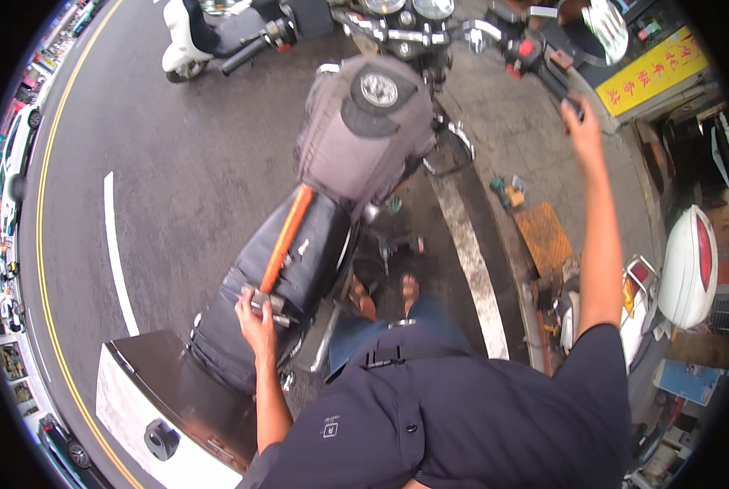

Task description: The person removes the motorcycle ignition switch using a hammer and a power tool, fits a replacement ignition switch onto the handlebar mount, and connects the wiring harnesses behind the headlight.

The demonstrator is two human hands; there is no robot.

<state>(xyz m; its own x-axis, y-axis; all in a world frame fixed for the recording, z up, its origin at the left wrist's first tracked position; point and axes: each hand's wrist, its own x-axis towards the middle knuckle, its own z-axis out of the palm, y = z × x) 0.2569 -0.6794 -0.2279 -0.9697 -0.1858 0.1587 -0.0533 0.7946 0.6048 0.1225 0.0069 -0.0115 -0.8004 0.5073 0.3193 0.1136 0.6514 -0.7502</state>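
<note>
A motorcycle stands before me with a grey fuel tank (pixel 364 122) and a black seat (pixel 254 253). Along the seat lies a long orange-handled tool (pixel 287 236) with a metal head, which looks like a hammer. My left hand (pixel 256 326) is closed about the metal head, its fingers partly hiding it. A small shiny metal piece (pixel 303 247) rests on the seat beside the handle. With my right arm stretched far out, my right hand (pixel 584 130) is closed around the end of the black handlebar grip (pixel 553 84).
Behind the seat sits a box (pixel 149 359) with a brown top and white side. A white scooter (pixel 210 37) is parked ahead on the road. To the right are a pavement, a rusty orange plate (pixel 544 236), a teal tool (pixel 501 193) and another parked scooter (pixel 637 297).
</note>
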